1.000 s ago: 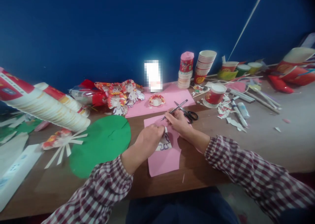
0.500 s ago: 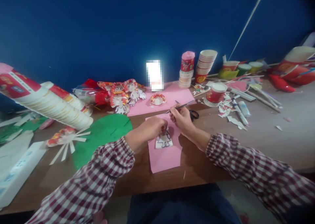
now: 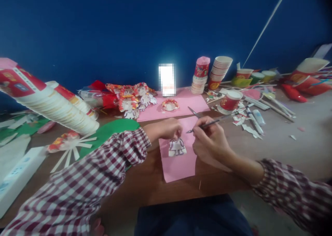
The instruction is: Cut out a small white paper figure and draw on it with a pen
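On a pink sheet (image 3: 178, 170) in front of me lies a small white paper with a drawn figure (image 3: 177, 148), outlined in dark purple. The closed fingers of my left hand (image 3: 169, 129) pinch its upper edge, and the top of the figure is hidden under them. My right hand (image 3: 214, 141) grips a slim dark pen (image 3: 220, 119), its pointed tip turned left, a little above the sheet and apart from the drawing. Just behind that hand a scissors blade (image 3: 192, 111) shows on the table; the handles are covered.
A paper ring (image 3: 170, 105) and cut-out figures (image 3: 129, 102) lie at the back. Stacked paper cups lean at left (image 3: 64, 106) and stand at back right (image 3: 220, 71). A green paper disc (image 3: 119, 125), paper scraps (image 3: 237, 116) and a glue tube (image 3: 258, 117) lie around.
My right hand has moved right and nearer to me, turning the pen so its tip points down and left. My left hand remains at the drawing's top. The view has shifted slightly.
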A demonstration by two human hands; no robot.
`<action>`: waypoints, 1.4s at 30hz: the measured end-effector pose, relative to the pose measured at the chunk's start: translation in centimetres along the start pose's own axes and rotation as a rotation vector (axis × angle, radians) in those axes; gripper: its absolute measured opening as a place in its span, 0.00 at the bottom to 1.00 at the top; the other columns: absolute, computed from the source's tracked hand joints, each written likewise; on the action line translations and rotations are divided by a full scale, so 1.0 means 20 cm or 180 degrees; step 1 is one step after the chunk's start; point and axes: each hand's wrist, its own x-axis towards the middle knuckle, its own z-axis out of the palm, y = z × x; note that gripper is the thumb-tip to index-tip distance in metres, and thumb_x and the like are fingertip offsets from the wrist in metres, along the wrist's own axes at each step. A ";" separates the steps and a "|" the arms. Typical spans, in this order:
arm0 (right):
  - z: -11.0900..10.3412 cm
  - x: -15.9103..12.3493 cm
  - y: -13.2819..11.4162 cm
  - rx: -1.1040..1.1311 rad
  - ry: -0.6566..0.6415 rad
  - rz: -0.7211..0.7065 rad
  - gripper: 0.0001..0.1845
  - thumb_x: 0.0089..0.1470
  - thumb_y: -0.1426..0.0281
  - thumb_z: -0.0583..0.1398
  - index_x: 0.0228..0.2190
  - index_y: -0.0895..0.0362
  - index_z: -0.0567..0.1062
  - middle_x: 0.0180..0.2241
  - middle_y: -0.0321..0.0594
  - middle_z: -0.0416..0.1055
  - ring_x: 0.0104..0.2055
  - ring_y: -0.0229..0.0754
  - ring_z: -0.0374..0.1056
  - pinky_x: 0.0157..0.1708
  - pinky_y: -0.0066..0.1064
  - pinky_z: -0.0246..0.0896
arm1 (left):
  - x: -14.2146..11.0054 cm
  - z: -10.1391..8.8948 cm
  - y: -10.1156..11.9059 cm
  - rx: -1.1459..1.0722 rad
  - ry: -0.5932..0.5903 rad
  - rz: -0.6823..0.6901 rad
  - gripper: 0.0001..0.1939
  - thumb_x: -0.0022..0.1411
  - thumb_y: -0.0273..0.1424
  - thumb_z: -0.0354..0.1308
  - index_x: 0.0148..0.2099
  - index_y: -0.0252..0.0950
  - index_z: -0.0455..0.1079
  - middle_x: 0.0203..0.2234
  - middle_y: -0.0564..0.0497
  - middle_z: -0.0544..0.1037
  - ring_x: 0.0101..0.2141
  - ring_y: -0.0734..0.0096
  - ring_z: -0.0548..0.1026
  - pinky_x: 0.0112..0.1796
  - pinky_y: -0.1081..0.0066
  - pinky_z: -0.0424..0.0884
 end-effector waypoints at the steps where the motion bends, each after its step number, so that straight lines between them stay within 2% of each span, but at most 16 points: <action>1: 0.01 -0.03 0.00 -0.0186 -0.0067 -0.0126 0.03 0.53 0.70 0.57 0.28 0.56 0.67 0.24 0.34 0.66 0.24 0.34 0.62 0.23 0.25 0.58 | 0.01 -0.01 0.00 0.0008 -0.0051 0.0059 0.10 0.48 0.19 0.59 0.33 0.33 0.77 0.25 0.52 0.78 0.25 0.75 0.71 0.25 0.76 0.60; 5: 0.06 -0.12 0.03 -0.0792 -0.0662 -0.0486 0.02 0.53 0.72 0.58 0.32 0.56 0.71 0.28 0.38 0.71 0.29 0.38 0.67 0.29 0.29 0.62 | 0.05 -0.01 -0.02 0.0090 -0.0177 0.0278 0.10 0.45 0.19 0.61 0.33 0.33 0.77 0.26 0.52 0.78 0.25 0.75 0.70 0.27 0.76 0.61; 10: 0.12 -0.13 0.06 -0.1214 -0.0974 -0.0666 0.06 0.52 0.76 0.57 0.33 0.56 0.71 0.30 0.39 0.73 0.30 0.38 0.69 0.30 0.29 0.64 | 0.09 -0.02 -0.02 0.0277 -0.0276 0.0445 0.10 0.41 0.19 0.63 0.31 0.32 0.77 0.25 0.51 0.77 0.25 0.73 0.68 0.27 0.73 0.60; 18: 0.11 -0.12 0.10 -0.1750 -0.1726 -0.1077 0.11 0.56 0.74 0.54 0.42 0.57 0.68 0.35 0.45 0.71 0.36 0.45 0.69 0.36 0.37 0.65 | 0.14 -0.05 -0.01 0.0461 -0.0522 0.0502 0.14 0.38 0.15 0.62 0.29 0.34 0.78 0.21 0.53 0.76 0.23 0.73 0.68 0.26 0.72 0.60; 22: 0.12 -0.12 0.11 -0.1923 -0.1529 -0.1320 0.09 0.57 0.74 0.54 0.41 0.56 0.68 0.33 0.44 0.72 0.34 0.45 0.69 0.33 0.36 0.67 | 0.14 -0.05 -0.02 0.0553 -0.0633 0.0615 0.15 0.40 0.17 0.62 0.34 0.32 0.78 0.26 0.50 0.79 0.25 0.71 0.69 0.26 0.71 0.61; 25: 0.13 -0.12 0.12 -0.1902 -0.1427 -0.1299 0.09 0.57 0.73 0.54 0.40 0.55 0.68 0.32 0.42 0.72 0.34 0.43 0.69 0.33 0.35 0.67 | 0.14 -0.05 -0.03 0.0607 -0.0672 0.0657 0.15 0.42 0.19 0.61 0.36 0.31 0.78 0.28 0.47 0.79 0.26 0.69 0.70 0.27 0.70 0.61; 30: 0.15 -0.12 0.16 -0.1750 -0.0941 -0.1220 0.06 0.57 0.74 0.57 0.38 0.54 0.70 0.31 0.38 0.74 0.33 0.40 0.71 0.36 0.30 0.67 | 0.15 -0.04 -0.05 0.0627 -0.0661 0.0694 0.14 0.43 0.21 0.62 0.36 0.32 0.78 0.28 0.45 0.79 0.26 0.67 0.71 0.27 0.70 0.62; 34: 0.15 -0.12 0.18 -0.1786 -0.1047 -0.1036 0.08 0.57 0.72 0.58 0.41 0.53 0.70 0.34 0.37 0.75 0.35 0.39 0.72 0.37 0.29 0.67 | 0.16 -0.04 -0.07 0.0550 -0.0654 0.0749 0.13 0.43 0.23 0.62 0.36 0.34 0.78 0.29 0.47 0.79 0.27 0.68 0.72 0.28 0.70 0.63; 38: 0.16 -0.13 0.21 -0.1925 -0.0865 -0.1031 0.09 0.57 0.70 0.59 0.42 0.52 0.71 0.35 0.37 0.75 0.35 0.39 0.73 0.38 0.29 0.68 | 0.16 -0.04 -0.09 0.0480 -0.0623 0.0770 0.13 0.44 0.23 0.62 0.36 0.34 0.78 0.29 0.47 0.79 0.27 0.68 0.72 0.29 0.70 0.64; 42: 0.16 -0.13 0.23 -0.2014 -0.0866 -0.0998 0.09 0.57 0.70 0.59 0.41 0.53 0.70 0.35 0.38 0.75 0.35 0.40 0.73 0.37 0.31 0.68 | 0.15 -0.04 -0.08 0.0450 -0.0671 0.0785 0.12 0.45 0.23 0.61 0.36 0.32 0.78 0.29 0.45 0.78 0.27 0.68 0.71 0.28 0.70 0.64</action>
